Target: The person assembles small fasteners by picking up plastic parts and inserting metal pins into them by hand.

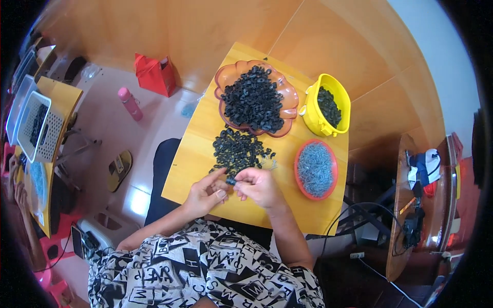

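Both hands meet over the near middle of the counter (pixel 195 154), a small square yellow-wood top. Left hand (pixel 206 191): fingers curled inward, thumb and forefinger pressed together on a small black ring part (pixel 231 181). Right hand (pixel 261 186): fingertips closed on the same part from the other side, so the grip is a two-handed pinch with the part between the two thumbs. Whether a second piece sits in the pinch cannot be told; it is too small.

Just beyond the fingertips, a loose pile of black ring parts (pixel 238 150) lies directly on the counter, touching the near edge of the hands' working spot. A few small bright metal bits lie at the pile's right edge.

Farther back, a translucent orange scalloped dish (pixel 223 76) is heaped with the same black parts. To its right stands a yellow bucket (pixel 314 119), also holding black parts. Near right of the hands, a round red tray (pixel 334 169) is filled with small grey metal pieces.

Off the counter: a pink bottle (pixel 130 103) and a red bag (pixel 154 75) on the floor at left; a white mesh basket (pixel 37 126) on a neighbouring yellow surface at far left.
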Available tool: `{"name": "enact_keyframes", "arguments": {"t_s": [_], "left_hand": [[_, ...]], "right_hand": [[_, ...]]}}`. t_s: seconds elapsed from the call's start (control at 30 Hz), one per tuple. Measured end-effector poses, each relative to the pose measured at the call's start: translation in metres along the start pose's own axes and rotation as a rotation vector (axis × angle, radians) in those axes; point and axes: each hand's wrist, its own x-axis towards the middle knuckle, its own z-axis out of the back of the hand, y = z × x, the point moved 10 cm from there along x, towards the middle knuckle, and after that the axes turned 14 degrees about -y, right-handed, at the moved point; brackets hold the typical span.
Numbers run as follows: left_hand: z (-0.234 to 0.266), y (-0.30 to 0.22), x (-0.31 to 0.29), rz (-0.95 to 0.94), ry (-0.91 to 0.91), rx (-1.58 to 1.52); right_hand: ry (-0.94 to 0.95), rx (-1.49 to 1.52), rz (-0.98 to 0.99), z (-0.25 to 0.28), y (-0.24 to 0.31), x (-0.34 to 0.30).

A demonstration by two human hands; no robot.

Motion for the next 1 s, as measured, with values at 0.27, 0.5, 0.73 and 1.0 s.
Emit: {"name": "enact_keyframes", "arguments": {"t_s": [0.27,0.5,0.73,1.0], "left_hand": [[0.007,0.013,0.001,0.087,0.085,-0.012],[0.010,0.015,0.005,0.180,0.073,-0.078],[0.019,0.026,0.007,0.270,0.068,-0.120],[0.022,0.028,0.003,0.261,0.126,-0.178]], "right_hand": [[-0.868,-0.239,0.489,0.228,0.151,0.016],[-1.007,-1.119,0.505,0.243,0.206,0.063],[-0.698,-1.263,0.809,0.190,0.229,0.185],[-0.443,-1.744,0.467,0.188,0.156,0.334]]}}
